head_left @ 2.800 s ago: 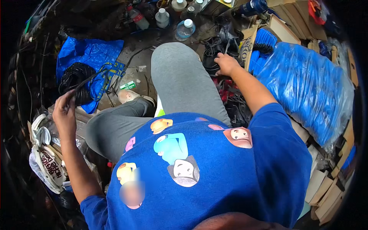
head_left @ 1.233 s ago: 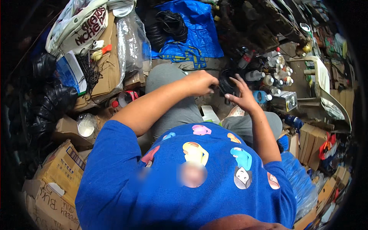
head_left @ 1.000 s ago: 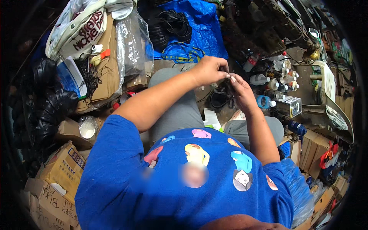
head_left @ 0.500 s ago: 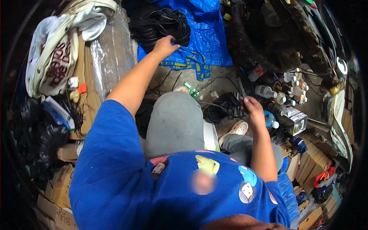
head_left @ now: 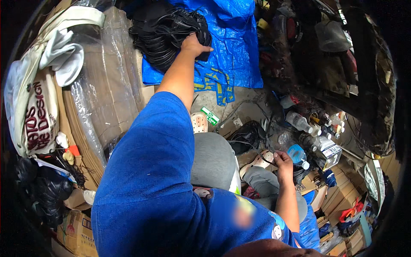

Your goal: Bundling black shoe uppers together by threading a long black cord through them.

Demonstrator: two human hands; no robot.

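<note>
A heap of black cord-like strands [head_left: 160, 43] lies on a blue plastic tarp-like sheet [head_left: 231, 43]. My left hand [head_left: 195, 46] reaches onto the right side of the heap with the thumb stretched out; its fingertips are partly lost among the strands. Lower right, my right hand [head_left: 283, 162] is closed in a pinch on a thin dark cord [head_left: 266, 160], which runs up and left from the fingers. Just beyond that hand lies a black bundle [head_left: 248, 136], possibly a bag or shoe, on the floor.
Several plastic bottles [head_left: 299, 122] lie to the right, beside a small box [head_left: 330, 153]. Plastic-wrapped cardboard [head_left: 111, 77] and a white cloth bag [head_left: 40, 111] line the left. A green-and-white card [head_left: 210, 115] is near my foot in a light clog [head_left: 199, 123].
My left hand has moved forward from the edge of the black strands onto them. My right hand has come lower and nearer. The view has shifted with my body.
</note>
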